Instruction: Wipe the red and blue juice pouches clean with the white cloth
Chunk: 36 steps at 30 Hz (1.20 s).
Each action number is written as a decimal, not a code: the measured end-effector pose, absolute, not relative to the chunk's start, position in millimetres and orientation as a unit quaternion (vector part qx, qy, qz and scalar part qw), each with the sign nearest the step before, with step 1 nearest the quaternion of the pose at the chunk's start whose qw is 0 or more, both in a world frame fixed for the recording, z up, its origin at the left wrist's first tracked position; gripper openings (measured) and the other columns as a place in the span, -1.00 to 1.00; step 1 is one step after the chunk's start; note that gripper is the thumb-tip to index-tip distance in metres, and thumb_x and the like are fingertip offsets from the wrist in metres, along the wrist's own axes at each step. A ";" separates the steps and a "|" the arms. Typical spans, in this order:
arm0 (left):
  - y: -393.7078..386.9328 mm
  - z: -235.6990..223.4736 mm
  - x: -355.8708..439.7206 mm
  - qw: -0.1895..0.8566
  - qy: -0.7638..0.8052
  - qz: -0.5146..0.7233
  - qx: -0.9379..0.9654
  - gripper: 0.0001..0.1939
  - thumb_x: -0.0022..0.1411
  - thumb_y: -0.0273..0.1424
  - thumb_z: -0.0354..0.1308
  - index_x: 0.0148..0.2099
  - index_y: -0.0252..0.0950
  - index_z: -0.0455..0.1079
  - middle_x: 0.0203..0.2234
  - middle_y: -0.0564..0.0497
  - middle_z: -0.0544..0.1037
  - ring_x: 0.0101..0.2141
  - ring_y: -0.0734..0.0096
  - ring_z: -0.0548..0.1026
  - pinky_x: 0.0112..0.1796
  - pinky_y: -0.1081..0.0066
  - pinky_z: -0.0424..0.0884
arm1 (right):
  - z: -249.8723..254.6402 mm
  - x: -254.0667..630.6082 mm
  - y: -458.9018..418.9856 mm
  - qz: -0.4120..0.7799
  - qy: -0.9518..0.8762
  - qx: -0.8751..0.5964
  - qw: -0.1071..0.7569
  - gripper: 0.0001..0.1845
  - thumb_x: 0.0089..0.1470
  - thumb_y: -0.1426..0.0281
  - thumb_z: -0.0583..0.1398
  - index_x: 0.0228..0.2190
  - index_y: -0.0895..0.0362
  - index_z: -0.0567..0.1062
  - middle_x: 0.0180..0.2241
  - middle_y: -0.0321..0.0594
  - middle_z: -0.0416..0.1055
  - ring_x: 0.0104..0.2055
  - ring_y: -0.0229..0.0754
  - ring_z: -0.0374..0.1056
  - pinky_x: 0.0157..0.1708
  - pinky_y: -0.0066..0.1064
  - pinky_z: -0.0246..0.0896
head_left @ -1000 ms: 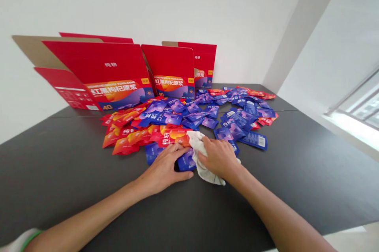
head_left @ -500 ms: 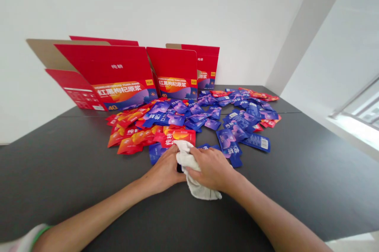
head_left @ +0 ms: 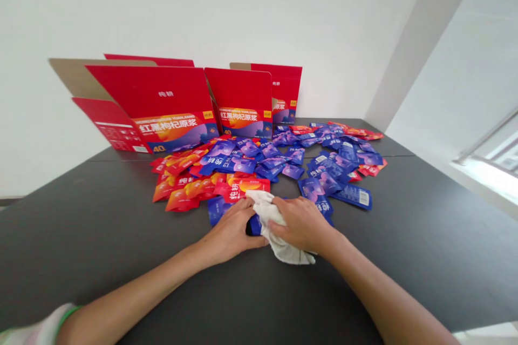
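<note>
My left hand (head_left: 231, 230) is closed around the left end of a blue pouch (head_left: 254, 224), with the thumb low and the fingers along the far side. A crumpled white cloth (head_left: 285, 249) is bunched in my right hand (head_left: 301, 221) and pressed against that pouch, covering most of it. The cloth's loose end hangs toward me over the dark table (head_left: 226, 302). Just beyond my hands lie a red-orange pouch (head_left: 253, 187) and another blue pouch (head_left: 217, 209).
Red-orange pouches (head_left: 182, 199) are heaped on the left, and many blue pouches (head_left: 338, 164) spread to the right. Behind them stand several open red cartons (head_left: 162, 102) with raised flaps. A white wall (head_left: 343, 37) rises at the back, with a window ledge (head_left: 485, 172) at right.
Both hands and the cloth have shifted slightly right in view. More of the blue pouch shows between my left thumb and fingers. The whole view has also moved a little.
</note>
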State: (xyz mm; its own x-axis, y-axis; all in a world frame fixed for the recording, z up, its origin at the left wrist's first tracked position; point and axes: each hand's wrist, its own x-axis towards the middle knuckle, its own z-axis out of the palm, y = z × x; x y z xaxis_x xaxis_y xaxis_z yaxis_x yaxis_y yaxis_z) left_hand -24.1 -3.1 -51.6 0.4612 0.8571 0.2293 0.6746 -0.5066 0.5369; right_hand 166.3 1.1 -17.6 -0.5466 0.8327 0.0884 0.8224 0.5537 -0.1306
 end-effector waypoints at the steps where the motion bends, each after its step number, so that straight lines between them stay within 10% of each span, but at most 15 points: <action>1: -3.3 -51.0 -23.9 0.183 0.469 0.235 0.831 -0.43 -0.06 -0.21 0.30 0.03 -0.21 0.33 -0.05 -0.06 0.38 -0.03 0.14 0.34 -0.02 0.22 0.27 | -17.2 168.1 2.1 0.025 -0.866 -0.495 0.069 -0.62 0.09 0.19 0.02 -0.14 0.13 0.35 -0.26 -0.08 0.48 -0.22 -0.03 0.39 -0.22 -0.30 0.12; 18: 45.9 -34.1 -83.6 -0.134 0.641 0.247 0.714 -0.36 0.17 -0.04 -0.02 0.19 -0.31 0.13 0.03 -0.19 0.32 0.06 0.03 0.24 0.06 0.15 0.15 | -6.7 202.6 32.5 0.054 -0.736 -0.654 0.168 -0.63 0.16 0.15 -0.04 -0.17 0.11 0.35 -0.27 -0.15 0.45 -0.24 -0.12 0.36 -0.41 -0.42 -0.02; 28: 83.0 -24.8 -75.3 -0.112 0.632 0.198 0.741 -0.25 0.26 -0.06 -0.17 0.33 -0.36 -0.30 0.27 -0.31 -0.17 0.25 -0.05 -0.20 0.14 0.01 -0.14 | -16.9 191.4 25.7 0.067 -0.764 -0.629 0.125 -0.63 0.14 0.14 -0.01 -0.17 0.12 0.35 -0.29 -0.14 0.47 -0.25 -0.08 0.40 -0.43 -0.41 0.02; 36: 177.4 -13.1 10.4 0.044 0.549 0.019 0.835 -0.03 -0.03 0.19 0.04 0.31 -0.11 -0.16 0.27 -0.22 -0.06 0.21 -0.18 -0.04 0.06 -0.05 0.05 | -22.7 185.8 23.2 0.072 -0.781 -0.612 0.104 -0.64 0.13 0.14 -0.02 -0.19 0.11 0.36 -0.29 -0.12 0.47 -0.24 -0.07 0.41 -0.36 -0.37 0.08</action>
